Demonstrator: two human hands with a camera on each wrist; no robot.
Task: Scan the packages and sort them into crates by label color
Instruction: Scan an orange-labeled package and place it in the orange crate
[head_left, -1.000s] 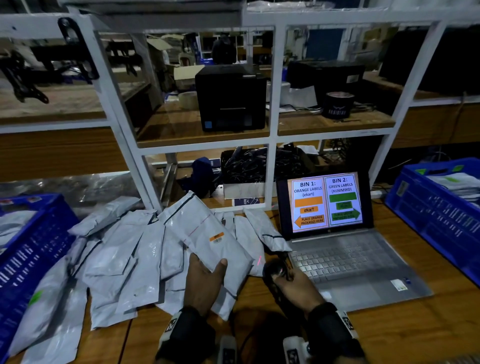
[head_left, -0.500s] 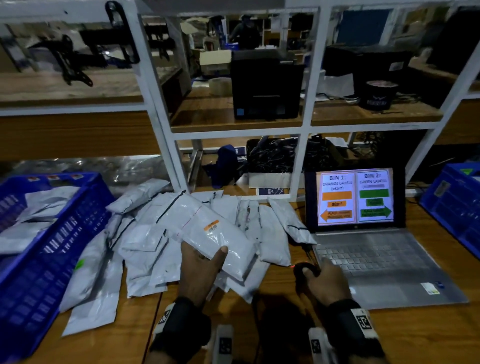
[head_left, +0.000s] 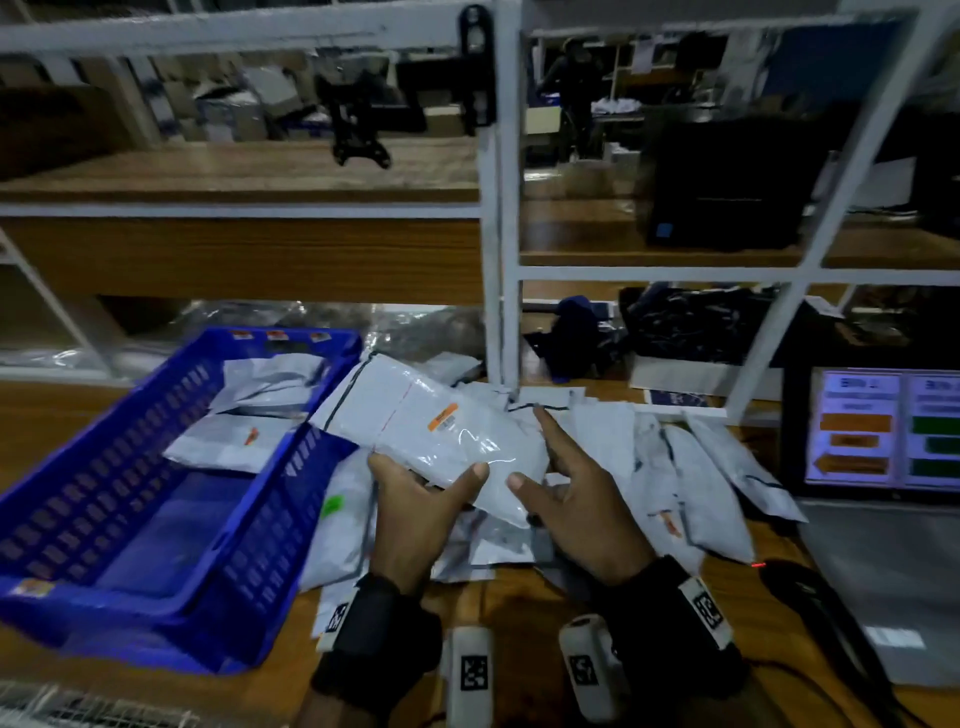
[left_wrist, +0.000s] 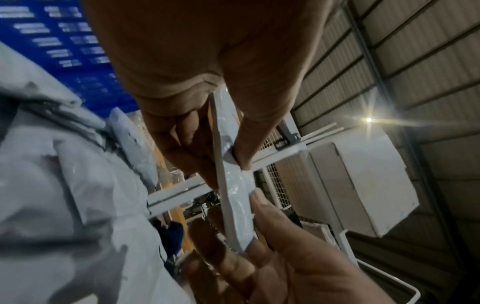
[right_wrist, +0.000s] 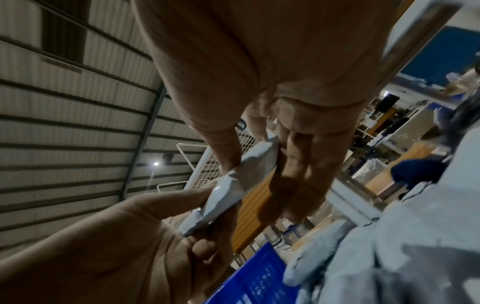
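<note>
A grey poly package with an orange label is held in the air, its far end over the right rim of the blue crate. My left hand pinches its near edge, thumb on top. My right hand holds the right edge, with the thumb on top and the fingers under it. Both wrist views show the package pinched from two sides. The black scanner lies on the table at the right, its red light on, with no hand on it.
The crate holds a few grey packages, one with an orange label. A pile of grey packages covers the table beyond my hands, one with a green label. A laptop showing the bin chart stands at the right. White shelf posts rise behind.
My right hand has let go of the scanner and taken the package's right edge. The package has moved left to the crate's rim, and my view has swung left.
</note>
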